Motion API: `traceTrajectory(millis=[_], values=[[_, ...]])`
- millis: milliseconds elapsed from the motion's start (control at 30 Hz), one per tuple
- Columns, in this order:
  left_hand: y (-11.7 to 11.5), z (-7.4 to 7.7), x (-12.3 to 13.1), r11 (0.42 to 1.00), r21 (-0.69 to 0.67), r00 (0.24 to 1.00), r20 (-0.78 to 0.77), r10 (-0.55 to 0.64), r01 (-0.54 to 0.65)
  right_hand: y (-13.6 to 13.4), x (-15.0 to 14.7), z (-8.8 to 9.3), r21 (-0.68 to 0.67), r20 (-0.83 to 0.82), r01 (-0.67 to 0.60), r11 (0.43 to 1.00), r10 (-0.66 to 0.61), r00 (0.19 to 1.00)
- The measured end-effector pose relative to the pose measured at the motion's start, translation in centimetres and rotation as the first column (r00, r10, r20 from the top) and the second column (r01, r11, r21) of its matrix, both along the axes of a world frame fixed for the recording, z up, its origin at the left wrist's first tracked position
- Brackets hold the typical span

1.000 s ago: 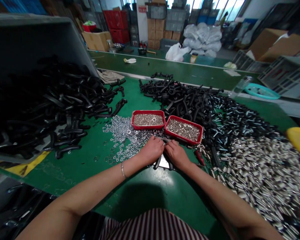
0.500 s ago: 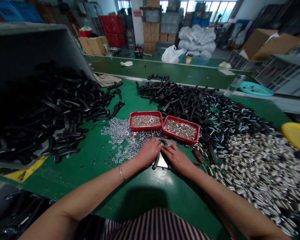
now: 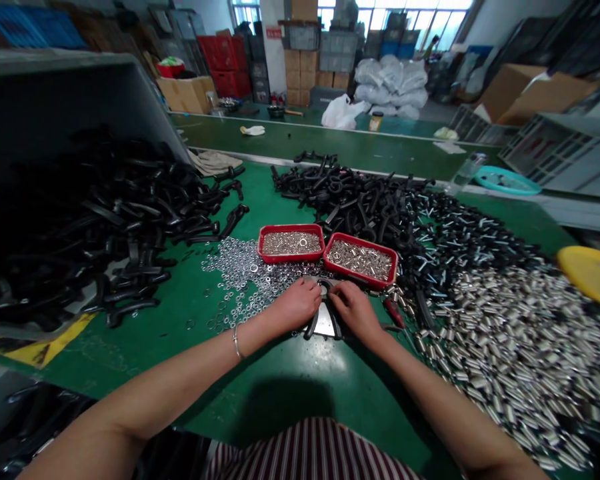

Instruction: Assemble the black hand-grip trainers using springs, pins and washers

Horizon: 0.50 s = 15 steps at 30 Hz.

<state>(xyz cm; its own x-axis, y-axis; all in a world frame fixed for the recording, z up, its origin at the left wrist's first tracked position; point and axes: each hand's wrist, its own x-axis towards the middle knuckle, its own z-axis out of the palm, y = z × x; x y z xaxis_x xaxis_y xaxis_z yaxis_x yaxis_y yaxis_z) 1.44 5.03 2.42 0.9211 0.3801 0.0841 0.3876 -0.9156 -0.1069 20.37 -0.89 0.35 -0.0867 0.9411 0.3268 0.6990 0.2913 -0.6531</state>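
A black curved two-legged part (image 3: pixel 337 325) lies on a pale metal plate (image 3: pixel 324 321) at the table's front middle. My left hand (image 3: pixel 304 300) is closed at the part's upper left side, fingertips pinched on something I cannot make out. On the other side, my right hand (image 3: pixel 353 305) has its fingers bent together at the part's upper right, and what they hold is hidden. Just beyond are two red trays, the left one (image 3: pixel 291 259) with tiny metal pieces and the right one (image 3: pixel 361 275) with small metal cylinders.
Loose metal rings (image 3: pixel 240 273) spread left of the plate. Black parts (image 3: pixel 360 193) are heaped behind the trays and in a large grey bin (image 3: pixel 145 100) at left. Metal cylinders (image 3: pixel 520 347) cover the right side, beside a red-handled tool (image 3: pixel 394 312) and a yellow lid (image 3: pixel 590 273).
My right hand has lifted slightly off the part and curled its fingers, uncovering more of the part's right leg. My left hand stays at nearly the same place.
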Motion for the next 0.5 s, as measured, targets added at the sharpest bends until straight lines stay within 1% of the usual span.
traceTrajectory(millis=[67, 133, 200, 267, 300, 367, 433, 500], values=[[-0.5, -0.3, -0.5, 0.996, -0.053, 0.995, 0.061, 0.081, -0.078, -0.4, 0.8, 0.4, -0.057, -0.13, 0.057, 0.997, -0.064, 0.989], [-1.1, -0.9, -1.0, 0.967, -0.168, 0.96, 0.171, 0.222, -0.194, -0.8, 1.5, 0.6, -0.146, -0.221, 0.079, 0.986, -0.11, 0.969], [-1.6, -1.6, -1.2, 0.9, -0.314, 0.885, 0.258, 0.388, -0.303, -1.2, 2.0, 0.6, -0.248, -0.294, 0.06, 0.967, -0.135, 0.946], [-1.9, -2.2, -1.2, 0.828, -0.435, 0.816, 0.289, 0.501, -0.354, -1.6, 2.2, 0.4, -0.327, -0.327, 0.032, 0.945, -0.144, 0.934], [-2.0, -2.4, -1.1, 0.804, -0.475, 0.799, 0.29, 0.528, -0.359, -1.8, 2.2, 0.3, -0.35, -0.323, 0.024, 0.936, -0.145, 0.935], [-2.1, -2.6, -1.0, 0.783, -0.523, 0.795, 0.286, 0.534, -0.338, -1.9, 2.0, 0.1, -0.364, -0.29, 0.026, 0.931, -0.14, 0.947], [-2.0, -2.5, -1.0, 0.775, -0.55, 0.803, 0.285, 0.524, -0.311, -1.7, 1.6, 0.0, -0.337, -0.241, 0.033, 0.941, -0.12, 0.963], [-1.9, -2.5, -1.1, 0.762, -0.576, 0.805, 0.278, 0.524, -0.297, -1.2, 1.0, 0.0, -0.266, -0.168, 0.026, 0.964, -0.073, 0.983]])
